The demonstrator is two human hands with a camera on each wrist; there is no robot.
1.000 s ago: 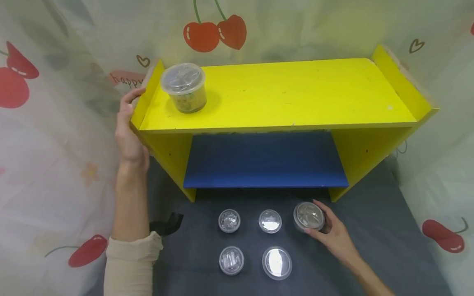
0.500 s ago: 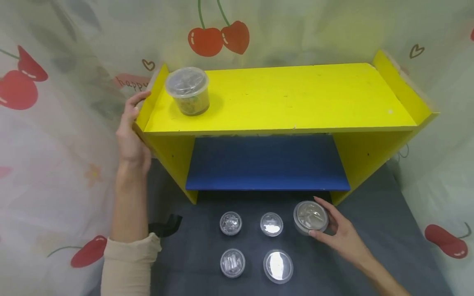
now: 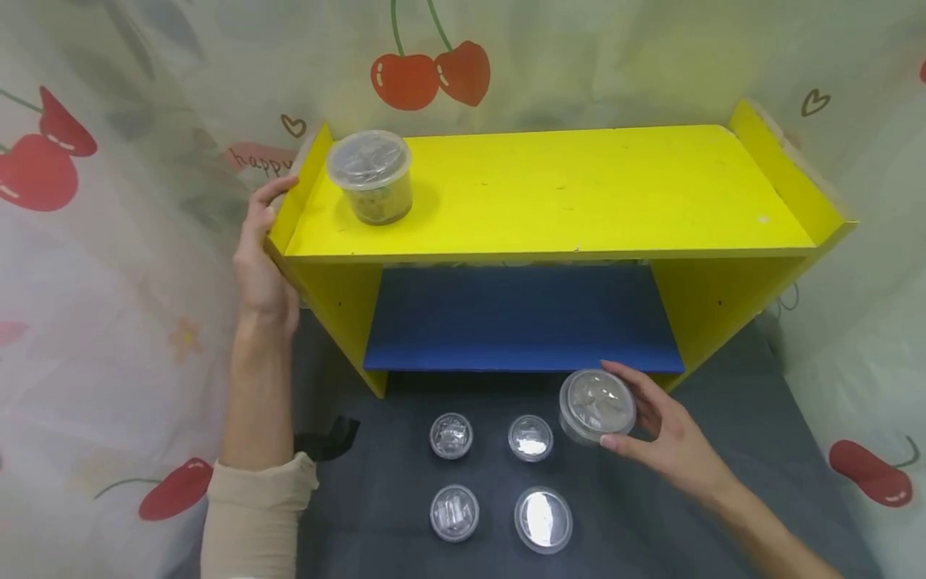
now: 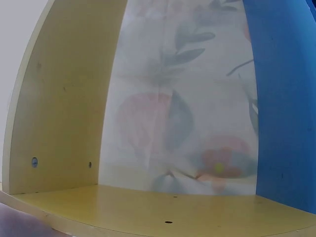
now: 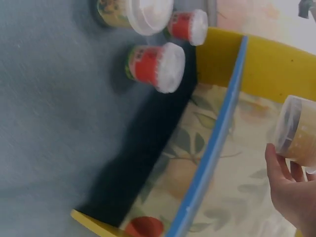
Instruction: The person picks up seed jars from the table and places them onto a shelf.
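Observation:
My right hand (image 3: pixel 673 442) grips a round clear plastic tub (image 3: pixel 597 404) with a lid, thumb on the near side and fingers on the far side. The tub is raised in front of the right end of the blue shelf board (image 3: pixel 521 318). In the right wrist view the same tub (image 5: pixel 302 133) shows pale contents. My left hand (image 3: pixel 262 269) holds the left side panel of the yellow shelf unit (image 3: pixel 564 189), fingertips over its upper edge. Another lidded tub (image 3: pixel 372 181) stands at the left end of the yellow top.
Several smaller lidded tubs, among them one at the front (image 3: pixel 543 520) and one at the left (image 3: pixel 451 436), stand on the dark cloth (image 3: pixel 383 498) before the unit. Red labels mark some, such as this cup (image 5: pixel 155 65). A cherry-print curtain (image 3: pixel 579 64) hangs behind and at both sides.
My right hand has lifted the tub from the cloth and moved it slightly left and toward the shelf unit. The left hand keeps its hold on the side panel.

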